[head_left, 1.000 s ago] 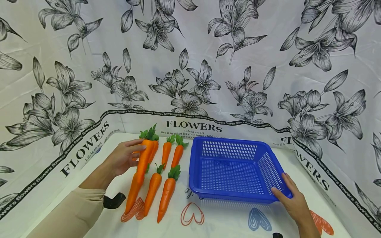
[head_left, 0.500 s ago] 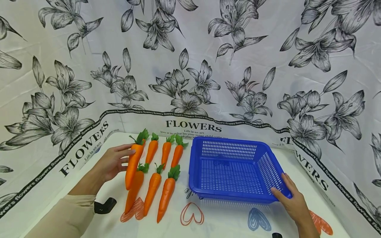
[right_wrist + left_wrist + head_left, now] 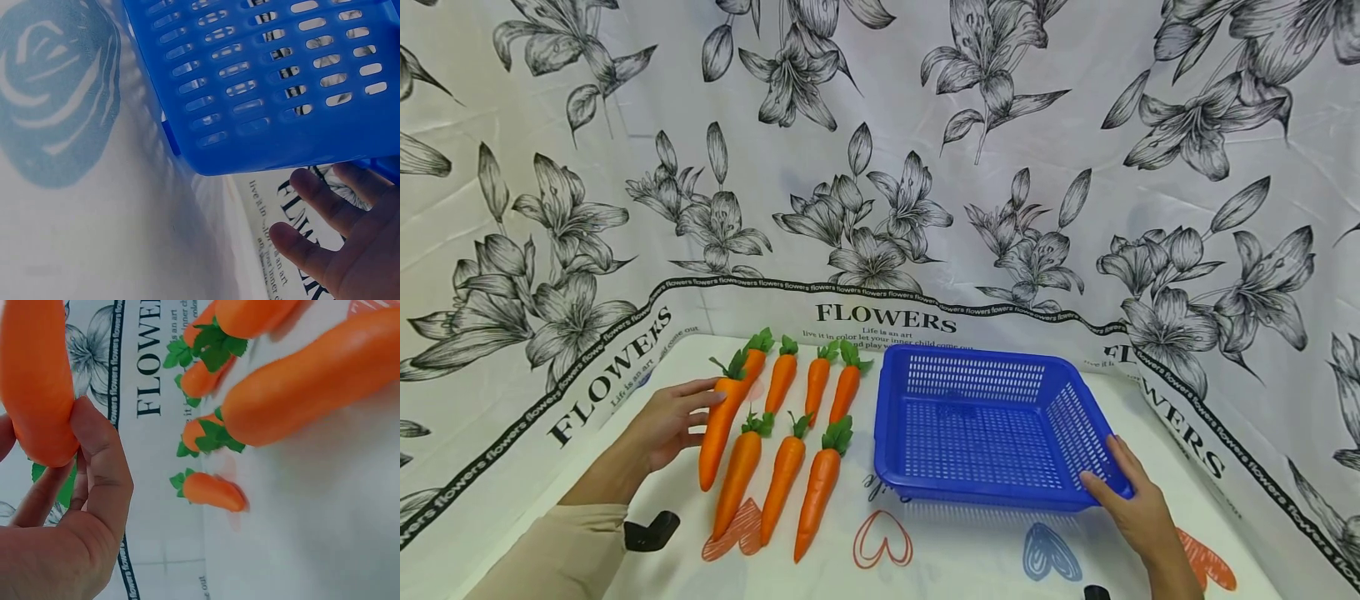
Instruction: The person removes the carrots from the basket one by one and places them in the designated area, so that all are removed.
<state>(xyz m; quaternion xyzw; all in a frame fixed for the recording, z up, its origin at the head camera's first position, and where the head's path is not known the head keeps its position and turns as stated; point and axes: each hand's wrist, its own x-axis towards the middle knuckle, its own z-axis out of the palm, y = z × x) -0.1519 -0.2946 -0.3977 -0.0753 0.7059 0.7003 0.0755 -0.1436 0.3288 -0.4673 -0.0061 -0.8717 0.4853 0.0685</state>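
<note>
My left hand (image 3: 666,425) pinches an orange carrot (image 3: 718,435) near its green leafy top, tip slanting down toward me. In the left wrist view, thumb and fingers lie on either side of this carrot (image 3: 37,381). It is held close to the left of two rows of similar carrots. One carrot (image 3: 739,475) lies just right of it; another (image 3: 756,360) lies behind, partly covered by the held one. A blue perforated plastic basket (image 3: 977,497) stands to the right. My right hand (image 3: 1142,508) holds its near right corner, thumb over the rim, several fingers extended outside.
Several more carrots, among them a front-row carrot (image 3: 817,492) and a back-row carrot (image 3: 846,393), lie left of the basket. The white tablecloth (image 3: 955,558) has printed hearts. A flower-printed curtain (image 3: 880,217) closes off the back and sides.
My left hand has moved left and toward me with the carrot, away from the back row, uncovering the carrots behind it. The right hand and basket have stayed put.
</note>
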